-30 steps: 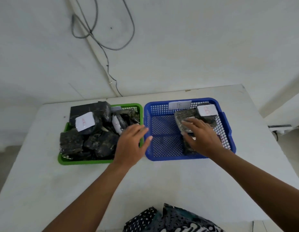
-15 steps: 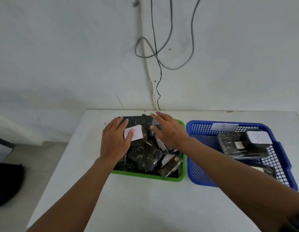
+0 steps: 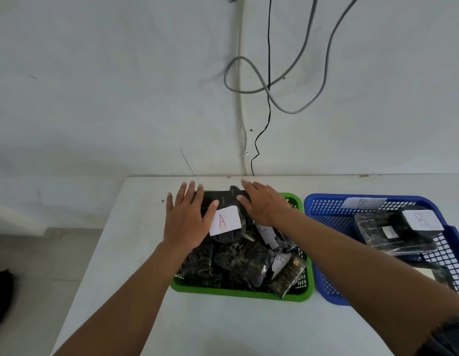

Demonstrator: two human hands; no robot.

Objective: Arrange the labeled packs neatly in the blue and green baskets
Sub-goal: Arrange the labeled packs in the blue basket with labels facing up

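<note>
Over the green basket (image 3: 242, 294), both hands are reaching with fingers spread flat: the left hand (image 3: 187, 219) is lying beside the pack labeled A (image 3: 224, 222), the right hand (image 3: 264, 204) is hovering over the far packs, gripping nothing. Probably they are bracketing that pack to lift or straighten it. Right of the green basket, the blue basket (image 3: 326, 201) is holding a B-labeled pack (image 3: 392, 232) on the tabletop (image 3: 223, 327).
</note>
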